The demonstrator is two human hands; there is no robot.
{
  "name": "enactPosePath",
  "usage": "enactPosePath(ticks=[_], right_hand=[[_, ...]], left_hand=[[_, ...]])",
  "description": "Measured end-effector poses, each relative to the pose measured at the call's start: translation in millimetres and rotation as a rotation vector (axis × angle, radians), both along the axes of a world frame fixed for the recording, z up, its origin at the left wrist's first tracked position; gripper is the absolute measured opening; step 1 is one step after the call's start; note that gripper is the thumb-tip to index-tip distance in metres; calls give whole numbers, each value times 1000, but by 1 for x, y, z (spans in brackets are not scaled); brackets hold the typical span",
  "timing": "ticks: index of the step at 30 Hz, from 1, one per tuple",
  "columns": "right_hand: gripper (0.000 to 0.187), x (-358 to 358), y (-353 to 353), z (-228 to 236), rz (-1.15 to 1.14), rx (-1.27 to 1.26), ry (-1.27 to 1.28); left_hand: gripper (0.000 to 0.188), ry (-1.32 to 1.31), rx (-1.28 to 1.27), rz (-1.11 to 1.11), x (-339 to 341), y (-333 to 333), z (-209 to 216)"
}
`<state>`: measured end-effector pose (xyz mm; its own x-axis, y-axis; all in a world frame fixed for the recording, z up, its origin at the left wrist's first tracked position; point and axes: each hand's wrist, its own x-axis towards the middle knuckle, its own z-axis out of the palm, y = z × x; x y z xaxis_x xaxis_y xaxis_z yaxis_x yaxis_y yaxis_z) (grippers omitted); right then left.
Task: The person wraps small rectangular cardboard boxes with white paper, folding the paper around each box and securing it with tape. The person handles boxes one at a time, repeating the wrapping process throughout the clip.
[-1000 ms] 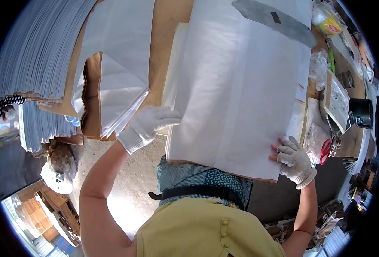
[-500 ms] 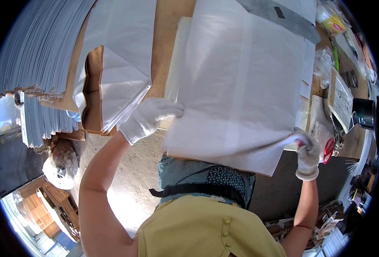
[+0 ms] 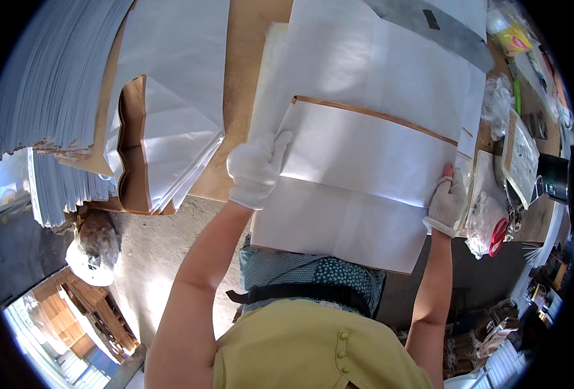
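A large white paper bag (image 3: 364, 149) with a brown inner layer lies on the stack in front of me. Its near part is folded away from me into a flap with a brown far edge, and a crease crosses it between my hands. My left hand (image 3: 259, 165), in a white knitted glove, is closed at the flap's left edge, one finger lying along it. At the right edge, my right hand (image 3: 449, 201) grips the paper, with a bare fingertip showing from its glove. The fingers under the paper are hidden.
Folded white bags with brown openings (image 3: 131, 142) lie to the left, beside a tall stack of paper (image 3: 47, 78). A grey strip (image 3: 423, 26) lies across the far end. Red-handled scissors (image 3: 498, 236), plastic bags (image 3: 496, 100) and a black cup (image 3: 552, 176) sit at the right.
The bag's near part has been turned up and away from me into a flatter flap. My right hand has moved up and slightly left; my left hand has moved right to the flap's left edge.
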<state>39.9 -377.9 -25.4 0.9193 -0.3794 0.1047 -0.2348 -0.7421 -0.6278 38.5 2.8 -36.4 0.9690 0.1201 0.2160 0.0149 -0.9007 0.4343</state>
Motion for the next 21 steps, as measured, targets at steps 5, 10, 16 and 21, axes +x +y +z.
enactPosePath(ticks=[5, 10, 16, 21], right_hand=[[37, 5, -8, -23, 20, -19, -53], [33, 9, -3, 3, -17, 11, 185], [38, 8, -19, 5, 127, -605, 169], [54, 14, 159, 3, 433, -313, -208]], left_hand=[[10, -201, 343, 72, 12, -19, -14], [34, -489, 73, -448, 31, -43, -9], [32, -211, 44, -492, 35, -48, 18], [34, -98, 164, -451, 44, -64, 6]])
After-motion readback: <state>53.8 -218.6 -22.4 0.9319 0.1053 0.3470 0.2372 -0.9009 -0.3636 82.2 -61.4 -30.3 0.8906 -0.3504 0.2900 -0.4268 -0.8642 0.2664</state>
